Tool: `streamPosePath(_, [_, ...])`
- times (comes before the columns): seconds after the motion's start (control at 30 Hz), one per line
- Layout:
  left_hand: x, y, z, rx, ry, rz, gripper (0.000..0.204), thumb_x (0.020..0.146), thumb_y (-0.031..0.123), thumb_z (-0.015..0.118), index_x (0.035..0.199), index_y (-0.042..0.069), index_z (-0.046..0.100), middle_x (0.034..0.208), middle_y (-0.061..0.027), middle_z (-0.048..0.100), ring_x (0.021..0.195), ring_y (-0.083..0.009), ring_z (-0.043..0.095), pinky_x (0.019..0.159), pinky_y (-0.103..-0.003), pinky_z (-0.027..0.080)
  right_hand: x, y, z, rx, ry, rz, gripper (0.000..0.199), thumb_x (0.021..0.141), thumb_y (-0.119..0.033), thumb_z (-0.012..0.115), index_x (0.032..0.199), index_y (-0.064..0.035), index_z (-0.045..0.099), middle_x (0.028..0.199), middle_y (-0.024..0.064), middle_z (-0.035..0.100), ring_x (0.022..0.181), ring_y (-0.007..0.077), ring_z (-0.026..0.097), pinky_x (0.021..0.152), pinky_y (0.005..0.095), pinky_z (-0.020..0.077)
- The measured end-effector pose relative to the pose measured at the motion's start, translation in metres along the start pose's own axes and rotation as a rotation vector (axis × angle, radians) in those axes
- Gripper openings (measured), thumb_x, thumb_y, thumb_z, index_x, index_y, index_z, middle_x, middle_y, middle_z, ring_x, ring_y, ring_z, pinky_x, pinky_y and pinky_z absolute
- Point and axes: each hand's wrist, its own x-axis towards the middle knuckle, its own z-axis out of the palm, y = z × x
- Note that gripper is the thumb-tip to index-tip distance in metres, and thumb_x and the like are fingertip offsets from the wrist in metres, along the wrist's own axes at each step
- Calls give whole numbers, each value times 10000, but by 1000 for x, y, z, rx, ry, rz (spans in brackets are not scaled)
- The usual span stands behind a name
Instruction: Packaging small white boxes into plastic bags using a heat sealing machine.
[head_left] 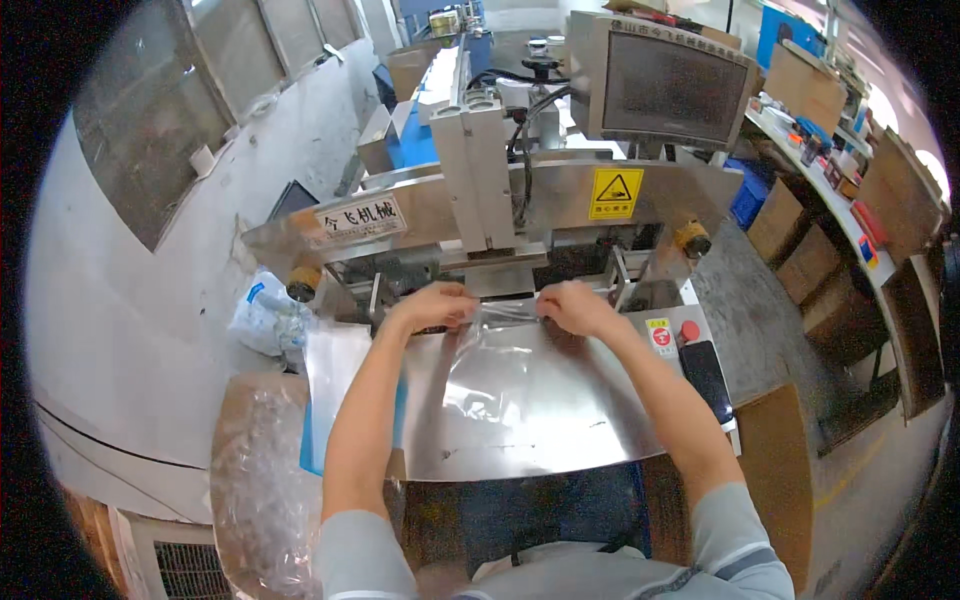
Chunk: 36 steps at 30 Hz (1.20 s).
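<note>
Both hands pinch the top edge of a clear plastic bag (497,372): the left hand (437,305) at its ten o'clock corner, the right hand (572,307) at two o'clock. The bag lies flat on the steel bench (560,430), against the sealing machine (520,200) at twelve o'clock. A red button (689,330) sits at three o'clock.

Single head cam, fisheye, looking down and fwd, close over steel machine table (540,420), edges bent.
</note>
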Motion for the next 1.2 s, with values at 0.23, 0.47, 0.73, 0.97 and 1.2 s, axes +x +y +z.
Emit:
streamPosePath(0.23, [48, 14, -14, 371, 170, 61, 356, 810, 273, 805, 1099, 92, 702, 988, -9, 671, 903, -152, 615, 784, -329, 528, 60, 28, -1, -326, -9, 45, 231, 847, -210, 624, 944, -21, 715, 924, 204, 707, 909, 378, 677, 824, 483, 550])
streamPosePath(0.47, [-28, 8, 79, 920, 751, 388, 453, 805, 134, 649, 1232, -11, 605, 1256, -217, 611, 1187, -413, 553, 997, -519, 442, 25, -40, 48, -559, 110, -80, 539, 896, -271, 632, 1359, -35, 489, 1387, 175, 519, 1330, 362, 459, 1054, 496, 416])
streamPosePath(0.73, [-147, -91, 210, 959, 769, 456, 662, 906, 485, 627, 1330, -18, 547, 1444, -263, 451, 1380, -442, 364, 1113, -687, 187, 21, -47, 49, -502, 95, -54, 572, 901, -305, 646, 1365, -7, 491, 1450, 198, 479, 1361, 387, 430, 1090, 491, 395])
streamPosePath(0.97, [-148, -92, 214, 939, 798, 472, 648, 914, 492, 609, 1325, -5, 548, 1439, -254, 457, 1392, -435, 357, 1117, -697, 168, 19, -49, 46, -450, 127, -45, 543, 913, -312, 642, 1350, -20, 506, 1430, 199, 498, 1358, 367, 440, 1093, 493, 389])
streamPosePath(1.2, [-148, -101, 217, 955, 790, 433, 582, 926, 459, 602, 1271, -10, 580, 1398, -230, 493, 1376, -410, 383, 1120, -690, 169, 29, -60, 32, -548, 102, 39, 482, 932, -318, 615, 1311, -38, 514, 1381, 173, 542, 1323, 339, 478, 1052, 592, 370])
